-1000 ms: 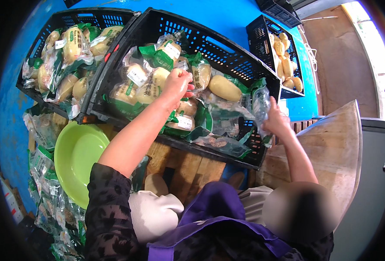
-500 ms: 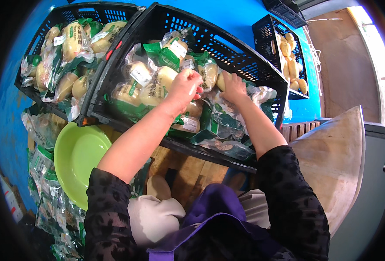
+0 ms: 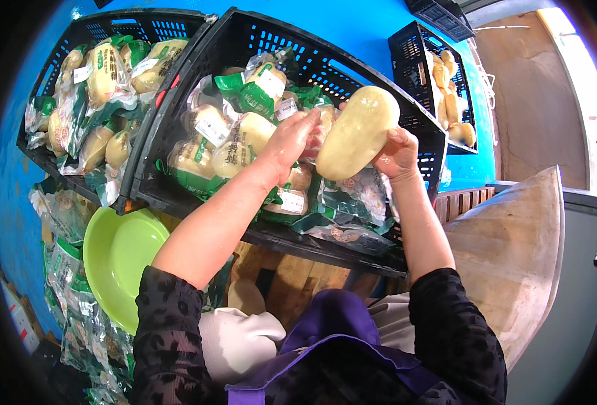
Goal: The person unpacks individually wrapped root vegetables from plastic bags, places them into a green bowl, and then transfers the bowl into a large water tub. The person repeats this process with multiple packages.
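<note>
My right hand [image 3: 398, 154] grips a thick, pale yellow lotus root section [image 3: 359, 131] by its right side and holds it up, tilted, over a black plastic crate [image 3: 325, 241]. Close to its left side is my left hand [image 3: 293, 145], fingers stretched out, holding nothing that I can see. Beneath both hands, the crate contains several lotus roots sealed in clear and green plastic bags [image 3: 251, 138], some with white labels. Crumpled-looking clear and green bags [image 3: 356, 202] lie in its right part, under the raised lotus root.
Another black crate of bagged lotus roots [image 3: 103, 71] stands at the left. A black crate of bare lotus roots [image 3: 455, 104] is at the far right. Left of my knees sit a green basin [image 3: 120, 260] and more bags [image 3: 76, 317]. A tan sheet [image 3: 507, 260] rises on the right.
My right hand has lifted the lotus root out from among the bags and brought it up toward me. My left hand's fingers have straightened beside it.
</note>
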{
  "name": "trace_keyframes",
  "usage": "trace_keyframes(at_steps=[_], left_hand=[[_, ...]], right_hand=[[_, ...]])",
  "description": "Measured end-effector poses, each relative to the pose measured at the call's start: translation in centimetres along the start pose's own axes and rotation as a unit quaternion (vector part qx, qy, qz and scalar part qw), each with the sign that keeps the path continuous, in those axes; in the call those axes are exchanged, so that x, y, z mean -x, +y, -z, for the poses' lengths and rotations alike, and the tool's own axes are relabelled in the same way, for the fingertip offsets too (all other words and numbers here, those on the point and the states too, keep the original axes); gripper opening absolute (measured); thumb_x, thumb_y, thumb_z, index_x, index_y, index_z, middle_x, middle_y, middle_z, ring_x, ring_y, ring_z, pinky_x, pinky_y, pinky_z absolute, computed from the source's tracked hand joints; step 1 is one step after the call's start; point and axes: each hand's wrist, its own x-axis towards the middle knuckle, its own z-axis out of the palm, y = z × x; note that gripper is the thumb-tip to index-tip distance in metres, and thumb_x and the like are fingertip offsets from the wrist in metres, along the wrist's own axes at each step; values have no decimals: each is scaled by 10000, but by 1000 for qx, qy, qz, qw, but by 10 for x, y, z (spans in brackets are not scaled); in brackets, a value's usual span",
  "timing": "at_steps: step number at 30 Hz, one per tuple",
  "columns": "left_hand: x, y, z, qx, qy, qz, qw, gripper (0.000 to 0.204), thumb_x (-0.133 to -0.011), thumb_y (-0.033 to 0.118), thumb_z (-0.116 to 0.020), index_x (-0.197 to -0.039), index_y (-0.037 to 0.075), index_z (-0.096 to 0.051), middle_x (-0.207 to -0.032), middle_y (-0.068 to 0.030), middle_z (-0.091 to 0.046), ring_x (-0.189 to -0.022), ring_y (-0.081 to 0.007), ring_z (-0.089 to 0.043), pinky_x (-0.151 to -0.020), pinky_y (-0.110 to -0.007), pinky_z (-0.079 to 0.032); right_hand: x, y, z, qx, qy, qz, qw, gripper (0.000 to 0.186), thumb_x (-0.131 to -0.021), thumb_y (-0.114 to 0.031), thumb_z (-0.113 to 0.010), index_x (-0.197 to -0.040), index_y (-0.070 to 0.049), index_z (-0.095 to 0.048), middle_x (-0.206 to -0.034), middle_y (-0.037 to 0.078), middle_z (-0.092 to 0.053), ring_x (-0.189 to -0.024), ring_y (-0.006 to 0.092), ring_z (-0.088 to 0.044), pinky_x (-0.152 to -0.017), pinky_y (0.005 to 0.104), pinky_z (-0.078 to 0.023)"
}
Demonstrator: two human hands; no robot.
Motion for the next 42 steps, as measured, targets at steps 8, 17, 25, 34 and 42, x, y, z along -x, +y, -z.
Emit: trace_keyframes(at_steps=[8, 17, 25, 34, 42], left_hand=[[35, 14, -8, 273, -361, 168, 876, 688, -987, 600, -318, -1444, 87, -358, -1129, -269, -631, -801, -411, -697, -498, -368, -609], [62, 19, -11, 170, -276, 120, 938, 672, -989, 619, -294, -1291, 60, -514, -850, -235, -659, -527, -241, -640, -361, -216, -458], [96, 22, -2, -490, 1, -331, 807, 697, -806, 428, -746, -1312, 24, -489, -1120, -150, -560, -1080, -253, -572, -891, -373, -482], [109, 28, 10, -84, -156, -45, 983, 835, -806, 270, -792, -1456, 26, -329, -1283, -111, -525, -1130, -201, -559, -916, -349, -515], [111, 26, 18, 18, -181, 29, 983, 589, -960, 427, -564, -1364, 19, -435, -1090, -129, -630, -810, -203, -679, -542, -277, -577]], right_hand=[[13, 20, -29, -101, -10, 31, 994, 763, -805, -288, -676, -1429, 14, -358, -1411, 228, -469, -1302, 382, -467, -1111, 513, -348], [42, 10, -66, 104, 29, 104, 989, 697, -919, -460, -613, -1476, -159, -323, -1412, 94, -474, -1301, 284, -481, -1024, 502, -448], [57, 9, -63, 60, -30, 31, 997, 844, -806, -503, -732, -1459, -124, -357, -1375, 103, -503, -1262, 278, -505, -1020, 525, -434], [55, 30, -62, -89, 23, -13, 996, 540, -944, -454, -582, -1321, -74, -506, -1273, 118, -586, -1172, 288, -571, -1005, 471, -447], [58, 27, -77, 0, 58, -60, 996, 670, -970, -623, -361, -1378, -99, -448, -1345, 135, -542, -1204, 310, -565, -973, 557, -464]])
